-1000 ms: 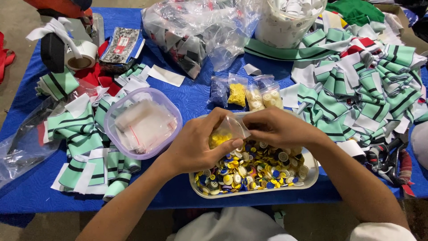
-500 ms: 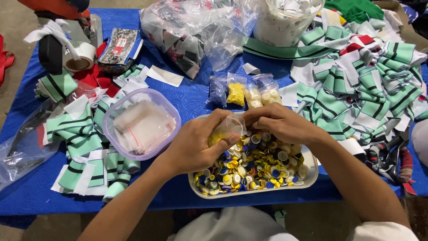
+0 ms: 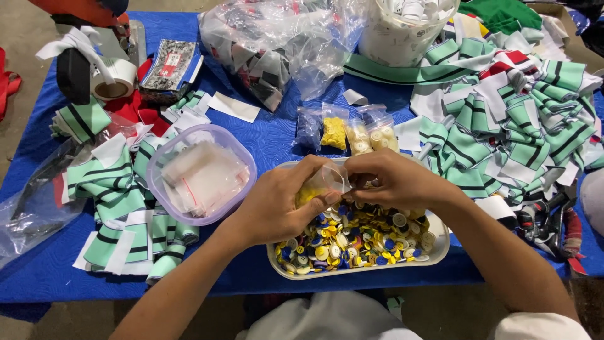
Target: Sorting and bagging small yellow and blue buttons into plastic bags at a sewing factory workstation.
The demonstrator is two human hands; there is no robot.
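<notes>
2 bare hands meet over a white tray (image 3: 440, 244) heaped with loose buttons (image 3: 358, 239) in yellow, blue, white and grey, which stands at the near edge of a blue-covered table (image 3: 277, 138). The left hand (image 3: 277, 208) curls its fingers around a small clear plastic bag (image 3: 321, 186) that holds yellow buttons, thumb and forefinger pinched on the bag's upper part. The right hand (image 3: 393, 182) has its fingertips closed on the bag's top edge, just beside the left thumb, so both hands grip the same bag. The bag hangs just above the button pile, at the tray's far left part; whether its mouth is open or sealed I cannot tell.

Beyond the tray, 4 small filled bags (image 3: 346, 132) lie side by side on the cloth: 1 bluish, 1 yellow, 2 pale. Left of the tray sits a translucent lilac container (image 3: 239, 157) with empty clear zip bags inside. Folded green, white and black striped knit pieces (image 3: 503, 126) pile up to the right, and more of them (image 3: 119, 195) lie to the left. A large clear plastic bag (image 3: 283, 44) of fabric pieces and a white bucket (image 3: 402, 38) stand at the far side, with a roll of white ribbon (image 3: 113, 79) at the far left.
</notes>
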